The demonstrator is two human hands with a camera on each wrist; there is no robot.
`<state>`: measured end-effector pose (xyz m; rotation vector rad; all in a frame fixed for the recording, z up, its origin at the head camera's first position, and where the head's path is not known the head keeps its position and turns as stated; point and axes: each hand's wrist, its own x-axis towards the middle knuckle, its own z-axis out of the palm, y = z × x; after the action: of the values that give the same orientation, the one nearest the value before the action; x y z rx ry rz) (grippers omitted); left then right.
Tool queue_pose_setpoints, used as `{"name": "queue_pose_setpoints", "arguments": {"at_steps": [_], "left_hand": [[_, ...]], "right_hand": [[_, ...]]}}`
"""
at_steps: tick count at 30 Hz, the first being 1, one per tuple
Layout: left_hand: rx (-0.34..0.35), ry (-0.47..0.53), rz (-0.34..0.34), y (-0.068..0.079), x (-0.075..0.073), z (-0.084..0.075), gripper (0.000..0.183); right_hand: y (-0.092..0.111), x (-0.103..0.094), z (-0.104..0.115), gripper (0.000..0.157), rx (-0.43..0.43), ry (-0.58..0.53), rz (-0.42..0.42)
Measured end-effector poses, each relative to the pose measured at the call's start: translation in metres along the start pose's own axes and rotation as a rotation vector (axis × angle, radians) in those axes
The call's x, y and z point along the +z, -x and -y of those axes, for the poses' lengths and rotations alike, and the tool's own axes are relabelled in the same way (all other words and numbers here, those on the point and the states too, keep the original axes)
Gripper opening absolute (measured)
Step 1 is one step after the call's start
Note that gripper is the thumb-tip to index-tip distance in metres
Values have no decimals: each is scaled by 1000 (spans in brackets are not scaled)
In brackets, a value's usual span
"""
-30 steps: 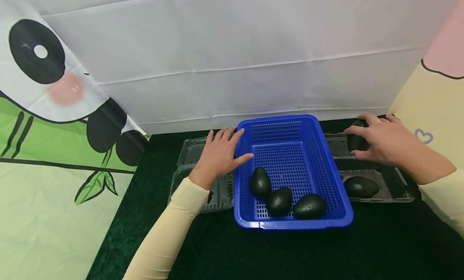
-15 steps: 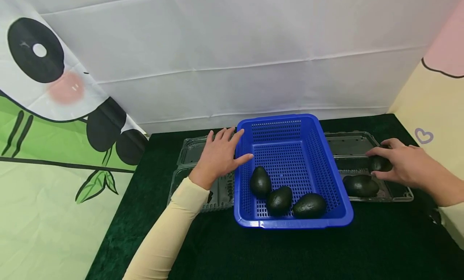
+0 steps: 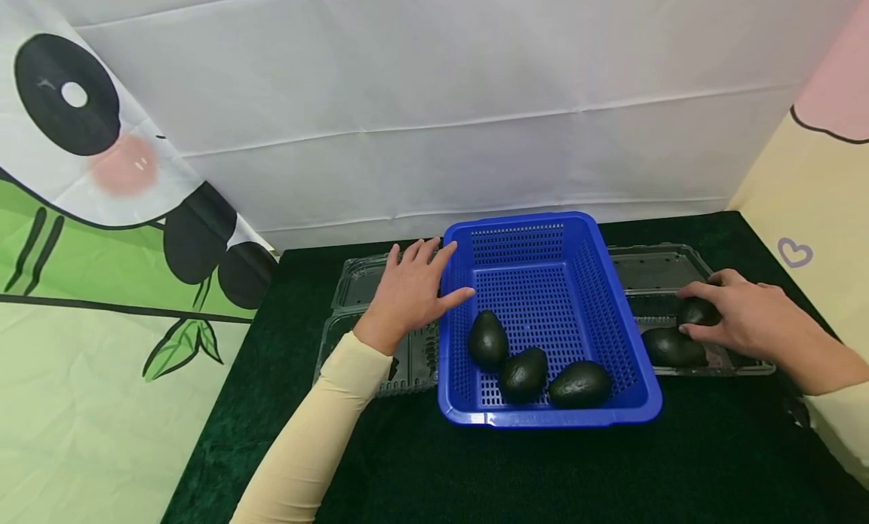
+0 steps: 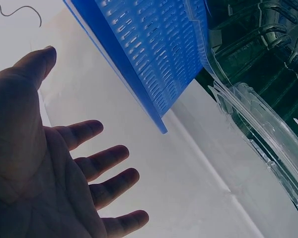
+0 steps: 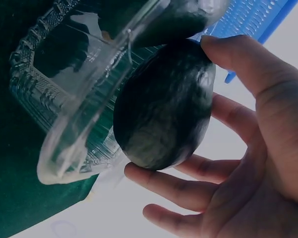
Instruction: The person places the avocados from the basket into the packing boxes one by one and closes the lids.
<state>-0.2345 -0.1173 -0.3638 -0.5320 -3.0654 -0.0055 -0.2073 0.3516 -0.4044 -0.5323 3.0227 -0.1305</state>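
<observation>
My right hand [image 3: 750, 317] grips a dark green avocado [image 5: 164, 106] between thumb and fingers, inside the clear plastic clamshell [image 3: 740, 364] right of the basket. Just in front of it a second avocado [image 3: 674, 347] lies in that box; the two look to be touching. Over the left clamshell [image 3: 417, 369] hangs my left hand [image 3: 407, 298], palm down, fingers spread and holding nothing, beside the rim of the blue basket [image 3: 462, 416]. Three avocados lie near the basket's front: one upright pear shape [image 3: 487, 341], one in the middle [image 3: 523, 375], one on its side [image 3: 580, 384].
Dark green cloth [image 3: 529, 471] covers the table. The right clamshell's lid [image 3: 655, 270] lies folded back behind its tray, as does the left one's lid [image 3: 360, 283]. A white cloth backdrop [image 3: 434, 117] rises behind the table, with printed cloths at both sides.
My right hand has brought the avocado from above the right clamshell's lid down into its tray, then slightly left toward the other avocado. My left hand has stayed in place.
</observation>
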Motion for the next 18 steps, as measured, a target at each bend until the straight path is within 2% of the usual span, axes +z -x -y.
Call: {"name": "queue_pose_setpoints", "arguments": {"at_steps": [5, 12, 18], "left_hand": [[2, -4, -1, 0, 0, 0, 88], [-1, 1, 6, 1, 0, 0, 89], [-3, -2, 1, 1, 0, 0, 89]], "right_hand": [[0, 3, -1, 60, 27, -3, 36], [1, 8, -1, 55, -2, -27, 35], [0, 5, 4, 59, 49, 16, 38]]}}
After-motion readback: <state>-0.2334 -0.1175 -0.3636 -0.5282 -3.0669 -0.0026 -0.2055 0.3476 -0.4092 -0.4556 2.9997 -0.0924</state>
